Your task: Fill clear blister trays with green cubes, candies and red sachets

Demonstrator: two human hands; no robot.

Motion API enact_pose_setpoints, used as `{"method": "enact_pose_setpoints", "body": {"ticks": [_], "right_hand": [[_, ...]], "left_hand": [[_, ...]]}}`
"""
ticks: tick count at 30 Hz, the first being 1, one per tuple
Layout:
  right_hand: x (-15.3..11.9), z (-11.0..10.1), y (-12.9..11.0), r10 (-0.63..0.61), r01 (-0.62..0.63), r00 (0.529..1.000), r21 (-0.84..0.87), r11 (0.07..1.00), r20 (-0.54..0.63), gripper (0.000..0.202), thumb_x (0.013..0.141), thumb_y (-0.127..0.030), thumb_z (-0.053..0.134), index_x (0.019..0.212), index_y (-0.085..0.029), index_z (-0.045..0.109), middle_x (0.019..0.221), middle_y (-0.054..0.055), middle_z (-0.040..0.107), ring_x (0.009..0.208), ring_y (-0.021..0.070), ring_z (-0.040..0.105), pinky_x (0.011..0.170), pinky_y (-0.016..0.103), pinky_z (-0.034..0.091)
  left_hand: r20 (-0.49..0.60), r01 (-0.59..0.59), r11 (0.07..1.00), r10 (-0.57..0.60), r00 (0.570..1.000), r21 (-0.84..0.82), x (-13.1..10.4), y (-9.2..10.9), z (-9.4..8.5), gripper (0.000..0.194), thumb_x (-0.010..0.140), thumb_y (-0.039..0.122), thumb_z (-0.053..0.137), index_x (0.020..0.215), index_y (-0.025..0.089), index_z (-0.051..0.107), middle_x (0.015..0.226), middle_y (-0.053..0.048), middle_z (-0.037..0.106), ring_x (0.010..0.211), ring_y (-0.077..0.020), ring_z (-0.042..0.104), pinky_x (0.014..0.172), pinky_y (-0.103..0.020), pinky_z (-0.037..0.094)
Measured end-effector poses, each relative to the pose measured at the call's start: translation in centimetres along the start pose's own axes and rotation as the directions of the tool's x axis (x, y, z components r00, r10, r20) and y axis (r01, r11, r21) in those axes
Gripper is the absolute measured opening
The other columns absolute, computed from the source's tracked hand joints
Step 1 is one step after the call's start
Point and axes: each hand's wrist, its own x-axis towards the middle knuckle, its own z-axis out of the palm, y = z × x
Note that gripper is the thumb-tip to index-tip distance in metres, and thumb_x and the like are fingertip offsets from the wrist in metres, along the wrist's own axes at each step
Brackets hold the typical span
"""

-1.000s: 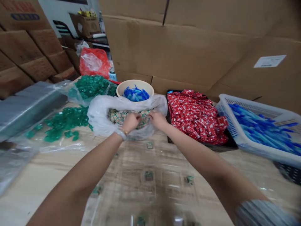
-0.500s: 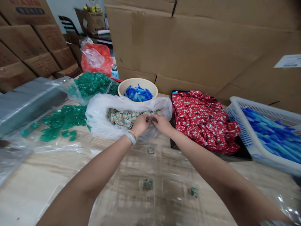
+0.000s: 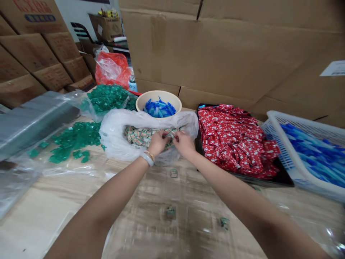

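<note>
A white plastic bag (image 3: 111, 144), rolled open at the top, holds many small green, cream and orange wrapped pieces (image 3: 137, 136). Over the bag's right part, my left hand (image 3: 158, 143) reaches down with its fingers curled together among the pieces. Close beside it, my right hand (image 3: 184, 143) is pinched, thumb against fingers. What lies in either pinch is too small and hidden to make out. A small cluster of the pieces (image 3: 174, 173) lies on the table in front of the bag. Two more clusters, one here (image 3: 170, 212), sit nearer to me on clear film.
Red printed packets (image 3: 234, 140) fill a black tray right of the bag. A white basket (image 3: 293, 151) of blue sticks stands beyond. Behind is a cream bowl (image 3: 140, 104) of blue pieces. Green packets (image 3: 78, 138) lie left; a cardboard wall (image 3: 229, 54) rises behind.
My two hands have drawn slightly apart over the bag, the left one shifting a little to the left. The camera view has tilted slightly.
</note>
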Motion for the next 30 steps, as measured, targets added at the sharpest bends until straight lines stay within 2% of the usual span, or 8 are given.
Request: {"method": "enact_pose_setpoints", "body": {"ticks": [3, 6, 9, 12, 17, 21, 25, 30], "right_hand": [[-0.4, 0.8, -0.3, -0.054, 0.056, 0.998, 0.057, 0.997, -0.042, 0.016, 0.075, -0.015, 0.047, 0.084, -0.016, 0.061, 0.090, 0.007, 0.057, 0.081, 0.0159, 0.052, 0.074, 0.027, 0.041], [-0.6, 1.3, 0.0, -0.117, 0.125, 0.991, 0.139, 0.982, -0.061, 0.021, 0.075, -0.011, 0.045, 0.088, -0.015, 0.062, 0.093, 0.008, 0.058, 0.090, 0.0161, 0.052, 0.082, 0.028, 0.041], [-0.4, 1.1, 0.6, -0.147, 0.163, 0.985, 0.189, 0.968, -0.092, 0.025, 0.075, -0.009, 0.044, 0.090, -0.015, 0.062, 0.094, 0.007, 0.058, 0.091, 0.0156, 0.053, 0.084, 0.028, 0.041], [0.1, 0.8, 1.0, -0.106, 0.125, 0.989, 0.203, 0.971, -0.101, 0.026, 0.073, -0.010, 0.047, 0.095, -0.015, 0.060, 0.091, 0.007, 0.059, 0.081, 0.0150, 0.055, 0.076, 0.028, 0.043], [0.5, 1.2, 0.9, -0.066, 0.059, 0.998, 0.223, 0.973, 0.023, 0.011, 0.072, -0.014, 0.051, 0.078, -0.016, 0.060, 0.072, 0.002, 0.060, 0.067, 0.0130, 0.055, 0.067, 0.025, 0.043], [0.3, 1.8, 0.7, -0.030, 0.028, 1.000, 0.274, 0.961, 0.006, 0.015, 0.071, -0.011, 0.051, 0.084, -0.016, 0.057, 0.073, 0.001, 0.060, 0.067, 0.0127, 0.055, 0.066, 0.025, 0.043], [0.4, 1.8, 0.8, -0.021, 0.024, 1.000, 0.292, 0.956, -0.012, 0.028, 0.070, -0.009, 0.049, 0.096, -0.016, 0.054, 0.080, 0.002, 0.058, 0.069, 0.0127, 0.054, 0.068, 0.027, 0.044], [0.6, 1.6, 1.3, -0.144, 0.143, 0.989, 0.165, 0.976, -0.005, 0.037, 0.066, -0.010, 0.053, 0.103, -0.015, 0.056, 0.099, 0.008, 0.052, 0.089, 0.0166, 0.050, 0.081, 0.031, 0.042]], "left_hand": [[0.090, 0.187, 0.926, -0.166, 0.982, -0.329, 0.2, 0.0, 0.4, 0.011, 0.070, 0.016, 0.055, 0.080, 0.011, 0.058, 0.069, -0.003, 0.060, 0.057, -0.0114, 0.056, 0.060, -0.027, 0.048], [0.178, 0.242, 0.841, -0.176, 0.968, -0.484, 0.2, -0.1, 0.1, 0.012, 0.071, 0.020, 0.055, 0.079, 0.010, 0.056, 0.069, -0.002, 0.059, 0.057, -0.0093, 0.056, 0.061, -0.025, 0.049], [0.135, 0.157, 0.924, -0.116, 0.984, -0.349, 0.4, -0.5, -0.7, 0.015, 0.068, 0.017, 0.057, 0.081, 0.010, 0.058, 0.072, -0.003, 0.060, 0.055, -0.0093, 0.054, 0.057, -0.024, 0.048], [0.096, -0.042, 0.993, 0.053, 0.994, -0.110, 0.7, -1.0, -1.4, 0.019, 0.068, 0.016, 0.056, 0.085, 0.011, 0.061, 0.075, -0.004, 0.063, 0.061, -0.0120, 0.056, 0.061, -0.026, 0.048], [0.126, -0.222, 0.965, 0.205, 0.971, 0.140, 0.6, -1.2, -1.7, 0.025, 0.069, 0.011, 0.054, 0.092, 0.012, 0.064, 0.087, -0.007, 0.066, 0.076, -0.0172, 0.060, 0.073, -0.031, 0.048], [0.169, -0.377, 0.888, 0.343, 0.924, 0.263, 0.1, -1.1, -1.5, 0.029, 0.072, 0.008, 0.050, 0.098, 0.013, 0.064, 0.097, -0.008, 0.065, 0.092, -0.0186, 0.058, 0.085, -0.032, 0.044], [0.222, -0.442, 0.840, 0.387, 0.895, 0.314, -0.3, -0.6, -1.5, 0.030, 0.075, 0.007, 0.046, 0.098, 0.013, 0.063, 0.096, -0.010, 0.064, 0.091, -0.0189, 0.058, 0.084, -0.031, 0.045], [0.174, -0.404, 0.862, 0.367, 0.914, 0.305, -0.7, -0.4, -1.5, 0.046, 0.072, 0.004, 0.044, 0.117, 0.012, 0.049, 0.104, -0.011, 0.061, 0.091, -0.0194, 0.058, 0.083, -0.033, 0.045]]}}
